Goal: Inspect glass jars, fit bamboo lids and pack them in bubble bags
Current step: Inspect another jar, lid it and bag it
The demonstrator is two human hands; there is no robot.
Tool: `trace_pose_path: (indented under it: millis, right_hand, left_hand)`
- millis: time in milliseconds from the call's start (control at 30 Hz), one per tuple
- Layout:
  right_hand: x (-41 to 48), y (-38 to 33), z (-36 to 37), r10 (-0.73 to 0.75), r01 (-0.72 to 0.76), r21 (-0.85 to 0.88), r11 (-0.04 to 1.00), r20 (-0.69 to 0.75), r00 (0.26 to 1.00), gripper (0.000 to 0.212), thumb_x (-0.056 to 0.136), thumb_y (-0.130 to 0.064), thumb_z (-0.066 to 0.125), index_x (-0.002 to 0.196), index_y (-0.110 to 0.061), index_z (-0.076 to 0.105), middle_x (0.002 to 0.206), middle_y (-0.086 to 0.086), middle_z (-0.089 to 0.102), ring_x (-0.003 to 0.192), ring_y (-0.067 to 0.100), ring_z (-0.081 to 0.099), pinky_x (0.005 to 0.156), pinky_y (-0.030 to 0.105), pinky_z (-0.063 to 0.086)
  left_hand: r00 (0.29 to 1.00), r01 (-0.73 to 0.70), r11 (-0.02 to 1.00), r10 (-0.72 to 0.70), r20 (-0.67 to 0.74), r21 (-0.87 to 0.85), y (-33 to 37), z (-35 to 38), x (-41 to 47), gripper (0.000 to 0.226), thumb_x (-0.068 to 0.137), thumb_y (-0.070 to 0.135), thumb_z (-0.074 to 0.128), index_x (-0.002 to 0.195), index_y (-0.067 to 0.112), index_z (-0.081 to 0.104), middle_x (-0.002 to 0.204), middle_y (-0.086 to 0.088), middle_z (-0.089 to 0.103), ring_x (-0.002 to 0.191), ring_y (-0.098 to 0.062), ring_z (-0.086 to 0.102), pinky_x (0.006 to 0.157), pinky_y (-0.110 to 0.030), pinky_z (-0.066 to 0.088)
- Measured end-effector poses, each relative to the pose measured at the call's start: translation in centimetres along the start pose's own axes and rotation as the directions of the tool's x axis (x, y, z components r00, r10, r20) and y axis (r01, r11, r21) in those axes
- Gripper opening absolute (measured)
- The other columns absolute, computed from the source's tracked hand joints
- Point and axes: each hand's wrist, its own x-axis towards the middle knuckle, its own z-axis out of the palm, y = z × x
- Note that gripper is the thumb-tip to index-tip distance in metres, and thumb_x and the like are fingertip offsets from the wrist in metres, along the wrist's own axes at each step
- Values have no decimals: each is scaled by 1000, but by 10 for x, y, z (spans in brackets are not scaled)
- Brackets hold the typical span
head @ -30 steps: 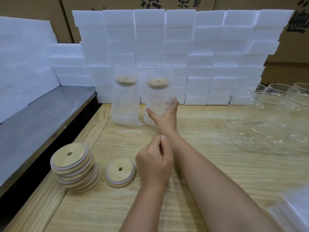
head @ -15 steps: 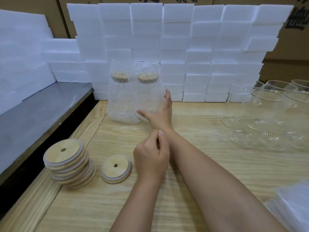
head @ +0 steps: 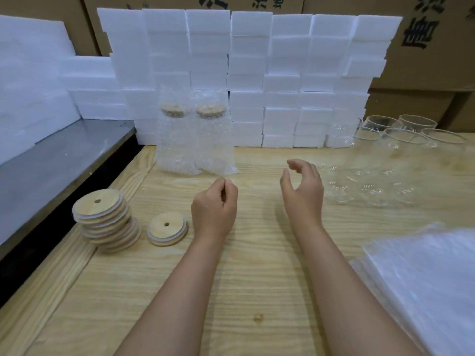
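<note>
Two lidded glass jars in bubble bags, the left packed jar (head: pixel 174 140) and the right packed jar (head: pixel 212 140), stand upright side by side against the foam wall. My right hand (head: pixel 303 187) hovers over the table to their right, fingers loosely curved, holding nothing. My left hand (head: pixel 214 210) is curled in a loose fist, empty, just in front of the packed jars. A stack of bamboo lids (head: pixel 106 220) and a single bamboo lid (head: pixel 167 228) lie left of my left hand. Several empty glass jars (head: pixel 401 155) stand at the right. A pile of bubble bags (head: pixel 426 281) lies at the lower right.
A wall of white foam blocks (head: pixel 282 73) lines the back of the wooden table (head: pixel 257 278). A lower grey metal surface (head: pixel 51 165) runs along the left with more foam on it. Cardboard boxes (head: pixel 437 60) stand behind.
My right hand let go of the right packed jar and drew back to the right, toward the empty jars. The left hand stayed put.
</note>
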Motion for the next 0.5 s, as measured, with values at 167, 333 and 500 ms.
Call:
trace_pose_path:
  millis: [167,333,500]
  right_hand:
    - [22,-14,-26,-402,335,-381,861,-111,909,22,85,-3,58,105,-1,67,107,15,65,108,36,59,99,42,39]
    - [53,-13,-56,-324,191,-662,725,-83,942,49,90,-20,52,135,-2,49,147,17,40,142,42,22,117,50,13]
    - [57,-4,-58,-100,46,-718,694,-33,994,51,93,-25,50,140,-7,40,154,14,25,147,36,6,114,46,10]
  left_hand:
    - [1000,-15,1000,15,-13,6,-1,1,1,35,90,26,40,58,11,39,47,-5,35,46,-22,33,49,-36,27]
    - [1000,-17,1000,17,-15,-1,-4,3,2,41,89,28,39,61,-1,49,55,-20,54,52,-36,49,52,-45,38]
    - [999,-36,999,36,-19,17,-5,4,1,42,90,29,39,62,-2,52,55,-19,54,52,-35,49,54,-47,39]
